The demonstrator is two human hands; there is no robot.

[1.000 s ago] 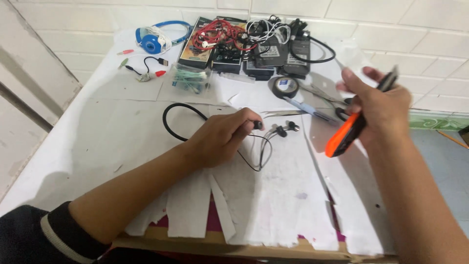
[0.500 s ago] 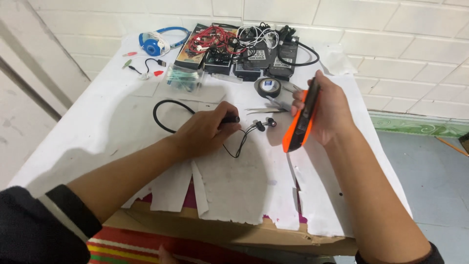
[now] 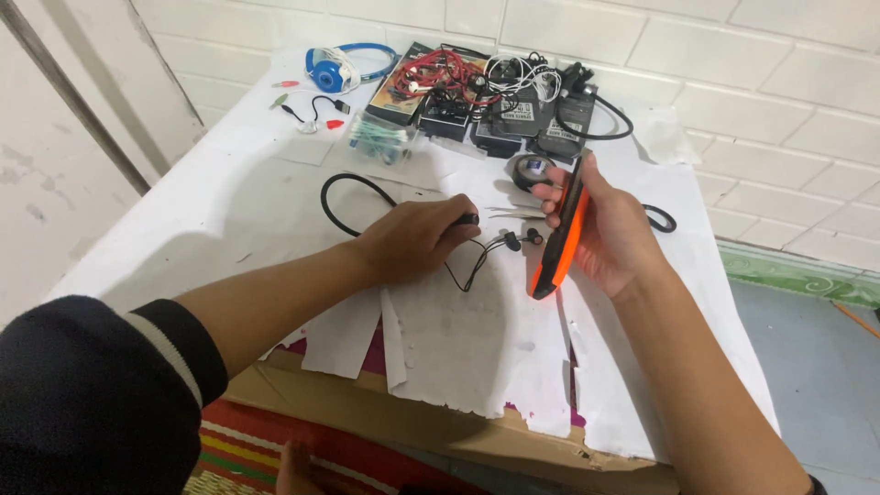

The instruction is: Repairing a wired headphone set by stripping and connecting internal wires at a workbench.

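While gripped, orange-black tool stands tilted above paper.

It was a makeshift home electronics repair corner: a paper-covered table against a white tiled wall, with tangled wires, power adapters and tape at its far edge.

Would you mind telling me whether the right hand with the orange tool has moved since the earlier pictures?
Yes. The right hand with the orange tool has moved left, toward the earbuds, beside the tape roll.
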